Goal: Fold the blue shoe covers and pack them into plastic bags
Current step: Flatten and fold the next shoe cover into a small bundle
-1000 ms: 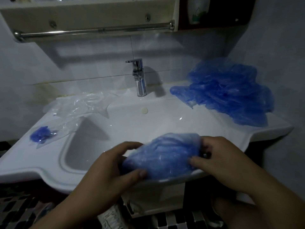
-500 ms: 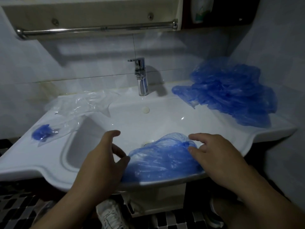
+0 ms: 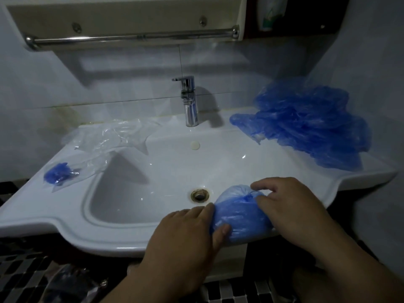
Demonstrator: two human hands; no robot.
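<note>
A blue shoe cover (image 3: 238,217) lies gathered into a narrow bundle on the front rim of the white sink (image 3: 91,232). My left hand (image 3: 188,235) presses its left end, thumb on the plastic and fingers laid along its edge. My right hand (image 3: 286,206) rests on the right end with fingers bent over the gathered top. A large heap of loose blue shoe covers (image 3: 306,127) sits on the sink's back right corner. Clear plastic bags (image 3: 109,136) lie at the back left. One packed bag with a folded blue cover (image 3: 60,174) lies at the left rim.
A chrome tap (image 3: 189,101) stands at the back centre, and the drain (image 3: 199,195) is just left of the bundle. A metal towel rail (image 3: 131,37) runs under the cabinet above. Black-and-white floor tiles (image 3: 24,278) show below the sink.
The shoe cover has been pushed together from a wide flat spread into a narrower bundle. Both hands have moved right and closer together, the left one down onto the plastic.
</note>
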